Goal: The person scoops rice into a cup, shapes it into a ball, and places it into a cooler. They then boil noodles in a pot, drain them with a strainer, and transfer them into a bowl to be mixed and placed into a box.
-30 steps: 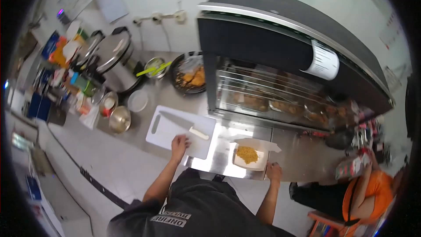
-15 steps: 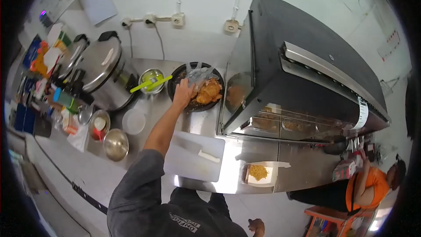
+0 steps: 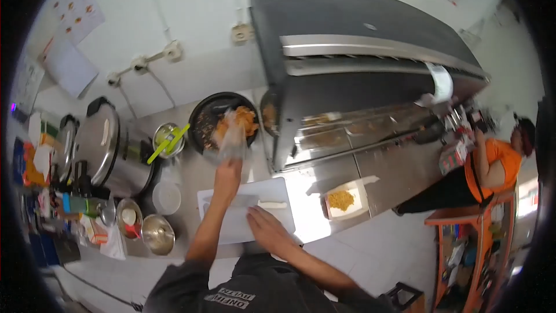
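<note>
Head view, near to far. Right hand [image 3: 267, 230]: forearm coming in from the lower right, palm down, fingers spread and released, holding nothing; it lies over the near edge of the white board [image 3: 277, 194], though contact cannot be told. The board sits at the near edge of the steel counter [image 3: 376, 168]; a knife [image 3: 263, 203] lies flat on it, handle to the right, just beyond the right hand. Left hand [image 3: 227, 175]: arm stretched straight forward across the board's left part, fingers clenched on the lower end of a clear bag [image 3: 233, 139], which stands up from the fist, blurred. The bag hangs over the near rim of a black bowl [image 3: 204, 117] of fried pieces [image 3: 246, 117] towards the counter's back edge. Right of the board: an open box [image 3: 341, 200] of yellow food. Left of the bowl: a steel cup [image 3: 167, 139] and a cooker [image 3: 104, 145]. Right of the bowl: a glass-fronted warmer [image 3: 347, 93]. Far right: a seated person [image 3: 492, 162] in orange.
</note>
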A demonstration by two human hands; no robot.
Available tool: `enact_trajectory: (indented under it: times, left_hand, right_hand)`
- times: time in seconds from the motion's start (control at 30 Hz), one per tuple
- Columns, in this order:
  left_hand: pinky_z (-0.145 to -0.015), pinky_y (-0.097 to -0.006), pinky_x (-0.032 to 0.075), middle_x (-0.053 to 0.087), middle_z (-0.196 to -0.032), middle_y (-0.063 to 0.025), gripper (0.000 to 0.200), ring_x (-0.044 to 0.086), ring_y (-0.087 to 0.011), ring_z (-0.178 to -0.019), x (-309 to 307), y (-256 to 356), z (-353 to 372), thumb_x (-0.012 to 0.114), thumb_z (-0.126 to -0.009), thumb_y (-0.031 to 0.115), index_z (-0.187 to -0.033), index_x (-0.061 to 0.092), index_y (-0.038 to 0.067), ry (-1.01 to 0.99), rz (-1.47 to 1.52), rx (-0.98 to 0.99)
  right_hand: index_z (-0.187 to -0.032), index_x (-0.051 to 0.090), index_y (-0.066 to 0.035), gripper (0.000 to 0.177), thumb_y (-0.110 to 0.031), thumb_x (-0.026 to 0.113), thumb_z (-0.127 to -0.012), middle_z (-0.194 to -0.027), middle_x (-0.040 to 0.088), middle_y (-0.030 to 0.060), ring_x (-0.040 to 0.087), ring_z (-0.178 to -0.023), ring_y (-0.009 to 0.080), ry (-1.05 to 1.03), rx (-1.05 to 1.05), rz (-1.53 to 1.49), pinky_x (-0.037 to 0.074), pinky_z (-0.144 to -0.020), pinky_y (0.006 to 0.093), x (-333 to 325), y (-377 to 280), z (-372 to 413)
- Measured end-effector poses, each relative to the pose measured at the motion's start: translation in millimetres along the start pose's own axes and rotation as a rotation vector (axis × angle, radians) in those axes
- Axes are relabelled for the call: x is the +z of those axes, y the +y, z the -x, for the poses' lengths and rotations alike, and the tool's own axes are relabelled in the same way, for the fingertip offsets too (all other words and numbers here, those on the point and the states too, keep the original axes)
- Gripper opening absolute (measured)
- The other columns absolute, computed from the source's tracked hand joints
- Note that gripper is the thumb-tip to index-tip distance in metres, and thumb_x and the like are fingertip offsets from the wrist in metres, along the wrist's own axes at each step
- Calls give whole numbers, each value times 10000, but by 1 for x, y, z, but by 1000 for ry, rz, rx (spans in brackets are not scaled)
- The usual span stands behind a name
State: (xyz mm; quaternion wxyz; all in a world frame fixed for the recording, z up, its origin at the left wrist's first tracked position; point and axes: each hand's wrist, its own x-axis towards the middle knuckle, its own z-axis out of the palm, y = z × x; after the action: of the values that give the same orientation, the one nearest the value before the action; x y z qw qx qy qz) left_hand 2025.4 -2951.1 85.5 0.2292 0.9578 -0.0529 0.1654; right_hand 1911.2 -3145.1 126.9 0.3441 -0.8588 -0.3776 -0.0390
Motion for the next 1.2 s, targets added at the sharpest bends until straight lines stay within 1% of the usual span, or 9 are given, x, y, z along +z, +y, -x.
enact_trajectory:
  times: [0.3, 0.43, 0.5, 0.6, 0.67, 0.93, 1.0, 1.1, 1.2]
  left_hand:
    - [-661, -427, 513, 636, -843, -194, 144, 643, -370, -762, -95, 132, 62, 624, -806, 8, -921, 703, -27, -106, 109, -52]
    - [-683, -442, 515, 632, -866, -228, 167, 634, -407, -773, -87, 163, 70, 633, -761, -7, -916, 693, -24, -194, 92, -20]
    - [-694, -446, 514, 632, -866, -231, 165, 630, -417, -786, -76, 189, 69, 632, -759, -6, -915, 683, -22, -203, 96, -5]
    - [-710, -456, 507, 623, -850, -233, 142, 615, -435, -800, -57, 224, 63, 632, -742, -6, -882, 642, -23, -244, 140, 36]
    - [-713, -457, 497, 633, -846, -229, 154, 617, -423, -811, -42, 248, 60, 635, -774, 66, -906, 647, -13, -525, 90, 55]
    - [-731, -472, 502, 607, -845, -292, 118, 605, -438, -804, -21, 349, 67, 561, -788, 36, -838, 622, -51, -426, 117, 229]
    - [-762, -471, 495, 602, -892, -277, 169, 600, -430, -847, -33, 382, 65, 579, -805, 38, -941, 629, -48, -682, -31, 108]
    - [-783, -447, 477, 535, -1000, -189, 319, 552, -373, -936, -38, 410, 72, 712, -742, 36, -1037, 594, 11, -182, 154, 410]
    - [-754, -413, 469, 541, -1008, -177, 371, 546, -341, -930, -21, 407, 92, 752, -709, 40, -1045, 594, 23, 22, 137, 276]
  right_hand:
    - [-1024, 606, 135, 293, -51, 550, -805, -1080, 602, 251, 581, -1076, 405, 86, -441, 178, 460, -997, 447, -3, 25, 4]
    - [-1087, 600, 99, 303, -66, 529, -842, -1143, 583, 236, 585, -1093, 379, 218, -422, 8, 501, -953, 446, -28, 42, 34]
    - [-1117, 597, 62, 308, -89, 520, -859, -1196, 562, 229, 592, -1105, 347, -214, -139, 118, 549, -883, 442, -37, 54, 55]
    - [-1091, 590, 50, 254, -95, 517, -895, -1194, 581, 205, 617, -1050, 329, -88, -223, 105, 570, -814, 422, -45, 81, 86]
    - [-1101, 603, 31, 259, -91, 520, -889, -1172, 597, 200, 614, -1057, 333, -138, -171, 18, 545, -867, 426, -47, 96, 106]
    - [-1402, 412, 10, 539, -104, 537, -890, -1457, 412, 199, 412, -1347, 310, 155, -1, -291, 325, -1126, 364, -61, 117, 141]
    - [-1438, 349, 9, 588, -108, 562, -902, -1504, 343, 164, 379, -1372, 276, 377, 125, -996, 301, -1138, 339, -86, 107, 137]
    - [-1406, 390, 5, 531, -137, 563, -924, -1416, 449, 177, 440, -1319, 252, 527, 189, -1425, 322, -1122, 362, -76, 133, 141]
    - [-1383, 417, -13, 501, -330, 457, -998, -1367, 499, 216, 474, -1289, 309, 553, 330, -1851, 318, -1123, 431, -143, 127, 133]
